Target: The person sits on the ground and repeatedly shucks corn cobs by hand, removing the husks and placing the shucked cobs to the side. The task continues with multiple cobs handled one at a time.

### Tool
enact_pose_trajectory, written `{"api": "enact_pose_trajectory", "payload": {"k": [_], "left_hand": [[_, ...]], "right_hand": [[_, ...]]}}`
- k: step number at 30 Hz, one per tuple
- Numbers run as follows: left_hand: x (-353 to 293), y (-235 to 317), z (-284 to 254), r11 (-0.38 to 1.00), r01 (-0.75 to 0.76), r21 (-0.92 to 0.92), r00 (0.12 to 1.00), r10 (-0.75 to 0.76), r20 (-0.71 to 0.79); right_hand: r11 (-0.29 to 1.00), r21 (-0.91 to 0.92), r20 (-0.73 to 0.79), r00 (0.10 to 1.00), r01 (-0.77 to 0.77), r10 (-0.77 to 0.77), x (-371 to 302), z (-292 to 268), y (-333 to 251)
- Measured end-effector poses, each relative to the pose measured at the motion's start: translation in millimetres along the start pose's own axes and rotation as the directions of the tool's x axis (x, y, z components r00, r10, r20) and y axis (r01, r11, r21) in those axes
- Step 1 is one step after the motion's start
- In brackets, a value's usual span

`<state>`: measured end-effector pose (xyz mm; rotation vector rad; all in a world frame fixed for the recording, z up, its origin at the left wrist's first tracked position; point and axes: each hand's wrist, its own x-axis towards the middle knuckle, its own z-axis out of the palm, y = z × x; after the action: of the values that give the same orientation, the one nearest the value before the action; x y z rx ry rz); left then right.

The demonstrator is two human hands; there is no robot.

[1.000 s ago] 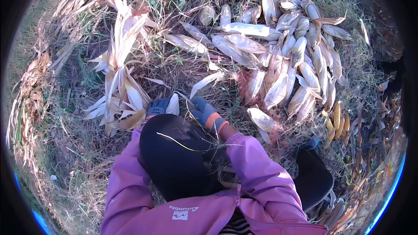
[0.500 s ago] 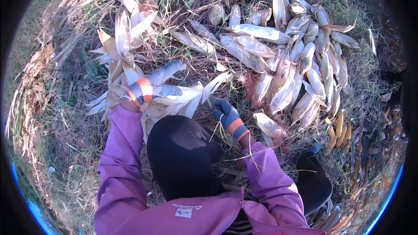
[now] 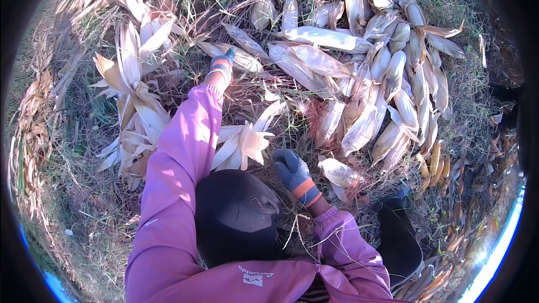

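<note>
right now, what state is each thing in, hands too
left hand: gloved, outstretched at a pale ear, grip unclear
right hand: gloved, partly curled, hold unclear
piled ears: in dry husks
lone ear: in husk, lying apart
yellow cobs: bare
left husks: peeled open
husk by the knee: spread open

likely farm field — dry grass (image 3: 78, 207), corn ears (image 3: 394, 69)

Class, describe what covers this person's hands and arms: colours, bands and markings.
The left hand and right hand wear blue-grey gloves with orange bands near the wrist. The sleeves are pinkish purple, gathered at the cuffs; the left has a small white mark.
</note>
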<state>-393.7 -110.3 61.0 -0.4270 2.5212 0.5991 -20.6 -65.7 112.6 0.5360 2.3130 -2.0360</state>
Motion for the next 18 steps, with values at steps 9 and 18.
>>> {"api": "enact_pose_trajectory", "payload": {"k": [9, 18], "left_hand": [[50, -7, 38, 0.785, 0.133, -0.605, 0.982, -0.021, 0.188], [-46, -6, 2, 0.288, -0.389, -0.875, 0.831, 0.52, -0.199]], "right_hand": [[0.998, -0.016, 0.004, 0.998, -0.057, 0.057, 11, -7, 7], [0.985, 0.122, -0.203, 0.969, -0.121, 0.144, 30, -57, -22]]}}
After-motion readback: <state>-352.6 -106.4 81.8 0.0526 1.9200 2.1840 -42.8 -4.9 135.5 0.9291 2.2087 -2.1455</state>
